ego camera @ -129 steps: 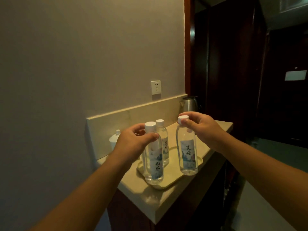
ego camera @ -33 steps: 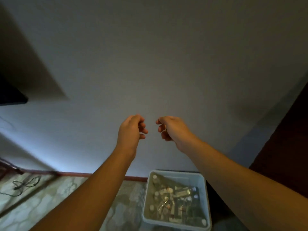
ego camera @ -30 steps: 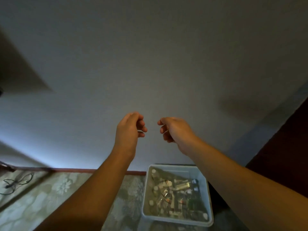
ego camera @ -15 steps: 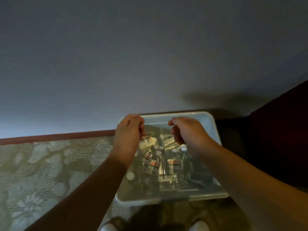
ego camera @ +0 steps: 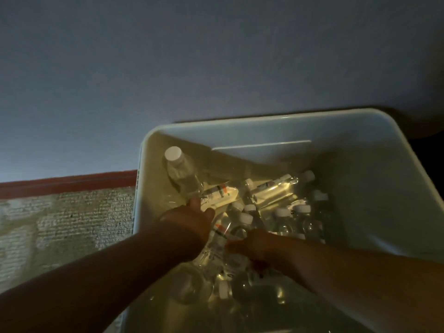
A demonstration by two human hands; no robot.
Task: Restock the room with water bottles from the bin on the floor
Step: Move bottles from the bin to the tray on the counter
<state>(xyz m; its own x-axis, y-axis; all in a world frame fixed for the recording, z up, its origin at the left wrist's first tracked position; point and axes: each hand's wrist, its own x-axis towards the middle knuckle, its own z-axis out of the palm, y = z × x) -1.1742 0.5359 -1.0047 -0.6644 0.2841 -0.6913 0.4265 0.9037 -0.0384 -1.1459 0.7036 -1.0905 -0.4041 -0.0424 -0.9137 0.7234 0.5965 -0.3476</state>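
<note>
A pale plastic bin [ego camera: 360, 131] stands on the floor against the wall and holds several clear water bottles with white caps. Both my hands are down inside it. My left hand [ego camera: 189, 222] has its fingers spread, and its thumb and fingertips touch a labelled bottle [ego camera: 185, 174] that lies tilted in the bin's far left corner. My right hand [ego camera: 252, 243] lies low among the bottles [ego camera: 276, 188] in the middle, its fingers against one of them. In the dim light its grip is hidden.
The bin sits by a grey wall [ego camera: 168, 56] with a red-brown skirting board [ego camera: 67, 182]. Patterned carpet [ego camera: 72, 219] lies to the left of the bin. A dark area borders the bin's right side.
I turned from the counter tray, where I held two bottles, to the bin. In the last second my empty hands dropped from above the bin into the bottles.
</note>
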